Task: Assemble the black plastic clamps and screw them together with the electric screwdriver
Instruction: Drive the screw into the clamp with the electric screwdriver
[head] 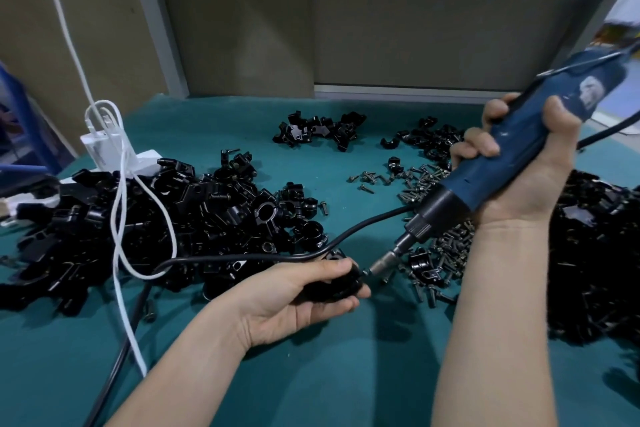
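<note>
As my left hand [298, 298] is gripping the clamp [337, 286] and my right hand [530, 177] the electric screwdriver [446, 201], I am fearing the slanted bit [379, 266] slipping off.

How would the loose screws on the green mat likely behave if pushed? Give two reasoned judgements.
The screws are small, round-shafted and loose, so they would probably roll and scatter. The green mat looks soft, which may slow them. They look metallic, so likely stiff.
</note>
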`<state>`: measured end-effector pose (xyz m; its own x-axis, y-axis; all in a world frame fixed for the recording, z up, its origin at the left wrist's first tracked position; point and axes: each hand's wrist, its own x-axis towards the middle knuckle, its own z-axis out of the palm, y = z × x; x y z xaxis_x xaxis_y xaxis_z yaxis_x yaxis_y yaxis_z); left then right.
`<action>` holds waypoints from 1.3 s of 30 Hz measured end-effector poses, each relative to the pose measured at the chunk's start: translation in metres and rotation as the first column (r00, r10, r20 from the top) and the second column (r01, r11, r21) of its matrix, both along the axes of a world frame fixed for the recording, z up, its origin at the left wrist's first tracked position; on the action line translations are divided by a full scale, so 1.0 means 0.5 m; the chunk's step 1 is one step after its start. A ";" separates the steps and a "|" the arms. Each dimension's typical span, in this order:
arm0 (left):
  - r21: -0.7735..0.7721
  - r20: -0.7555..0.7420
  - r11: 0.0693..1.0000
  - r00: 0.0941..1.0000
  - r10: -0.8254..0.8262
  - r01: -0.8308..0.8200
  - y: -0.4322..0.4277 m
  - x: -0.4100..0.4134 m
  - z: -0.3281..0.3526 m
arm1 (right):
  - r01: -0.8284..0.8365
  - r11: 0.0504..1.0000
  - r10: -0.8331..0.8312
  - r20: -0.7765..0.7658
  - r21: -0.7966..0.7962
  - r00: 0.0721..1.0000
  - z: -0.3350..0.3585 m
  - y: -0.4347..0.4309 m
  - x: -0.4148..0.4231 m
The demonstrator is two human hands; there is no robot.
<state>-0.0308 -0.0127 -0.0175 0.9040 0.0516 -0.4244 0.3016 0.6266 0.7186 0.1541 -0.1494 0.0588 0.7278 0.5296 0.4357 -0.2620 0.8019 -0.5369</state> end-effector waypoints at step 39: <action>0.009 -0.069 0.999 0.997 0.034 -0.033 -0.017 0.003 0.003 | -0.002 0.999 0.001 -0.028 -0.045 1.000 -0.004 0.024 -0.008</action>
